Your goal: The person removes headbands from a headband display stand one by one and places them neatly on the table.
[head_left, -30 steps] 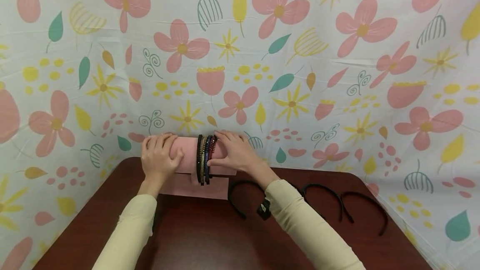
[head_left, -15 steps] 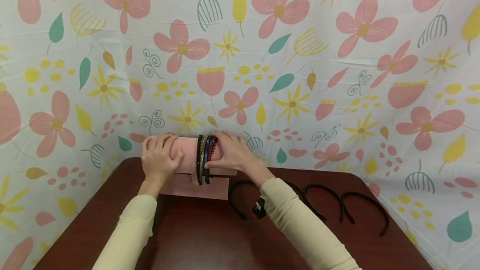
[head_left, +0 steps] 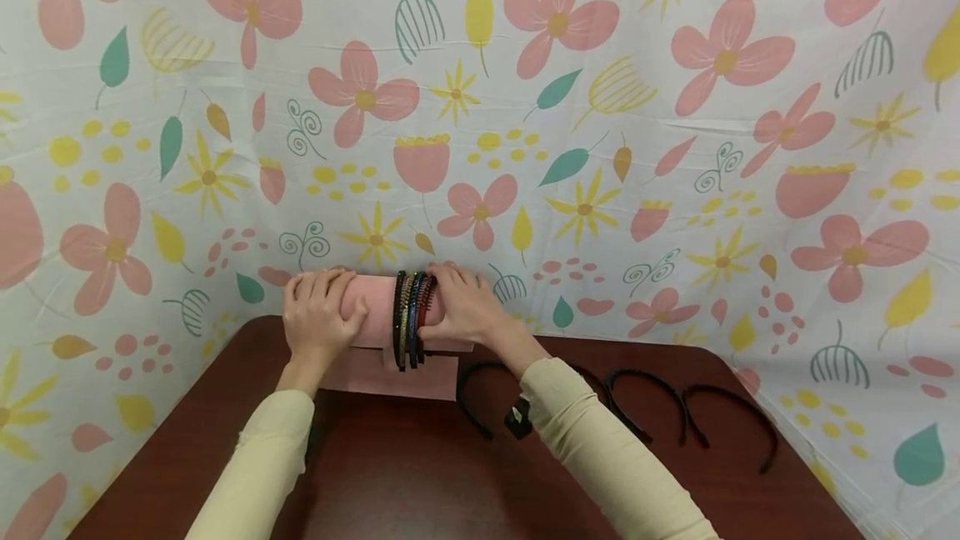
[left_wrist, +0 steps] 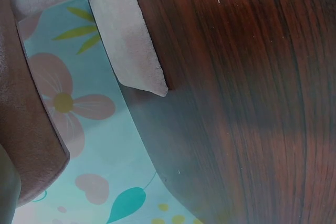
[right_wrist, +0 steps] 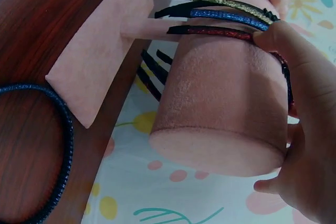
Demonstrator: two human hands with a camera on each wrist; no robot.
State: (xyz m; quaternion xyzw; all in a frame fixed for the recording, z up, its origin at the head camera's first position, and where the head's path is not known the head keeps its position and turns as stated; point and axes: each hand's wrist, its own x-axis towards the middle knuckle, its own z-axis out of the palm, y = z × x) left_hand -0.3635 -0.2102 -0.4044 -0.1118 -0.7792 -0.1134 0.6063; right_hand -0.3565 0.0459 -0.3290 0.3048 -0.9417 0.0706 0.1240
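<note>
A soft pink roll [head_left: 375, 307] lay on its side on a short post with a flat pink foot [head_left: 420, 380], on the far part of the red-brown counter [head_left: 390, 465]. The roll looked fuzzy, with a flat, round end. Sparkly headbands went around its middle — a black headband [head_left: 399, 323] on the left, then a gold headband [right_wrist: 231, 3], a blue headband [right_wrist: 226, 16] and, on the right, a red headband [right_wrist: 226, 33]. Their dark tips poked out below the roll. The left hand [head_left: 321, 307] held the roll's left end, with its fingers over the top. The right hand [head_left: 465, 307] gripped the red headband, its thumb on the near side. More dark headbands [right_wrist: 68, 135] lay on the counter to the right — curved like big letter Cs.
</note>
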